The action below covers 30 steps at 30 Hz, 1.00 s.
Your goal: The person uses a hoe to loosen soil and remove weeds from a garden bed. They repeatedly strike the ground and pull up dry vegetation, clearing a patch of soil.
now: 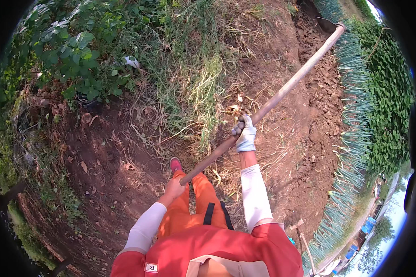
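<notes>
A hoe with a long wooden handle (289, 83) runs from my waist up to the right. Its dark metal blade (326, 25) is over the soil furrow beside a row of green onions (353, 104). Bare, my left hand (175, 188) is closed round the handle's lower end, in front of my orange trousers. My right hand (245, 133), in a grey and white work glove, grips the handle near its middle, above straw-covered ground. The blade's edge is partly hard to make out at this distance.
Cut weeds and dry stalks (204, 93) lie ahead of my feet. Leafy bushes (79, 48) stand at the upper left. Loose clods (324, 114) line the furrow. Another wooden-handled tool (306, 246) is at the lower right, near the onions.
</notes>
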{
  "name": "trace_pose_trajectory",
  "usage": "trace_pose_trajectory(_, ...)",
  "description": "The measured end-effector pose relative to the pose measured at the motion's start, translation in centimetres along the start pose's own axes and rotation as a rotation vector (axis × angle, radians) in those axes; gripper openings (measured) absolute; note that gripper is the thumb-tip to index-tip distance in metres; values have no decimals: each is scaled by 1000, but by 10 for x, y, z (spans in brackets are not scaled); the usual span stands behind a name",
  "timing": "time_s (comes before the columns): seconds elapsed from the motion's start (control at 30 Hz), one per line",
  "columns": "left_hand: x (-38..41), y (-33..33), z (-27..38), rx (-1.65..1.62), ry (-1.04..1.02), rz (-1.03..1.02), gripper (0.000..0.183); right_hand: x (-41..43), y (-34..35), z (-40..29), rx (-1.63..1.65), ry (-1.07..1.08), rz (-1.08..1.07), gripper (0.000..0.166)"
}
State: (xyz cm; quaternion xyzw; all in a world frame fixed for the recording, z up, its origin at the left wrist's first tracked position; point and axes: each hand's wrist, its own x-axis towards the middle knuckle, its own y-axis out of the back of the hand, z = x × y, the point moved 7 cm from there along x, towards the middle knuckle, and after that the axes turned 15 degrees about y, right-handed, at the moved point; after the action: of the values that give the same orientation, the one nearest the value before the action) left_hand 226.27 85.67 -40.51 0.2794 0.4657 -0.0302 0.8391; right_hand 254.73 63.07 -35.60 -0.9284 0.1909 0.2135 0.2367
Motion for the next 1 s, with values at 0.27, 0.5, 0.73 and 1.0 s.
trace_pose_trajectory(0.27,-32,16,10,13,55,-81,24,20,20,31,-14,-45,60,23)
trace_pose_trajectory(0.5,-173,11,-59,10,515,-351,30,-72,105,230,-352,-519,161,24)
trace_pose_trajectory(0.73,-146,33,-67,227,437,-116,24,-66,108,238,178,-619,56,26)
trace_pose_trajectory(1.0,-55,76,-44,426,-30,242,16,-31,77,100,139,-217,284,26)
